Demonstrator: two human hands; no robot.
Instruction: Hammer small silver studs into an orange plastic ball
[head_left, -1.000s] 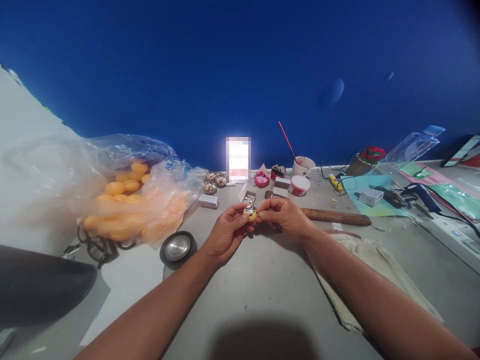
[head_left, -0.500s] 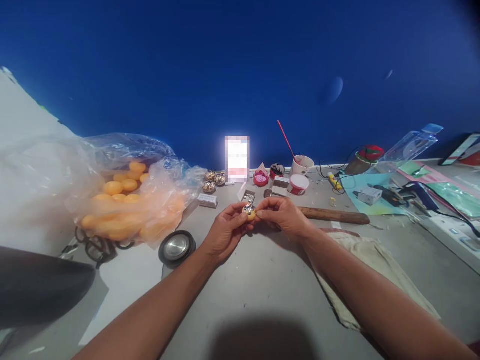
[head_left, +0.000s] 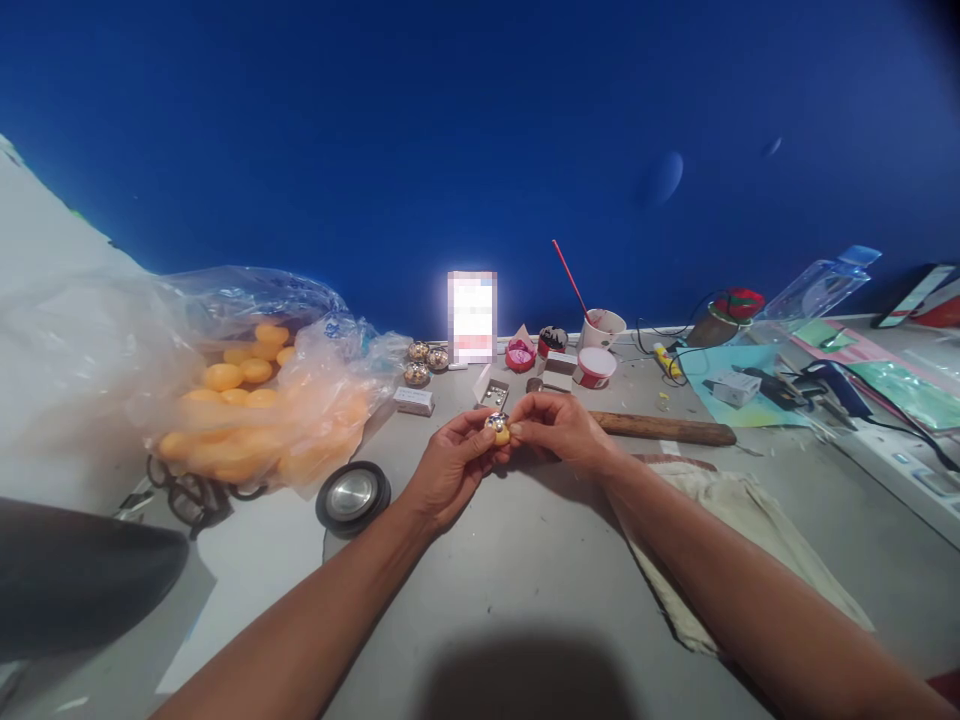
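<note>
A small yellow ball (head_left: 498, 430), its upper part covered with shiny silvery pieces, is held between the fingertips of my left hand (head_left: 459, 455). My right hand (head_left: 559, 430) is pinched at the ball's right side; whether a small piece is between those fingers is too small to tell. Just behind the ball lies an open little box (head_left: 494, 393) with shiny bits in it. Several decorated balls (head_left: 417, 373) stand farther back on the left, near a small white box (head_left: 414, 401).
A plastic bag of orange balls (head_left: 240, 395) fills the left, with a round black-rimmed lid (head_left: 353, 497) beside it. Behind my right hand are a wooden stick (head_left: 660, 429), a paper cup (head_left: 602, 332) and a red-and-white tub (head_left: 596, 367). A pale cloth (head_left: 735, 550) lies under my right forearm.
The view has shifted very slightly. Both hands stay at the ball, with almost no visible movement of the fingers.
</note>
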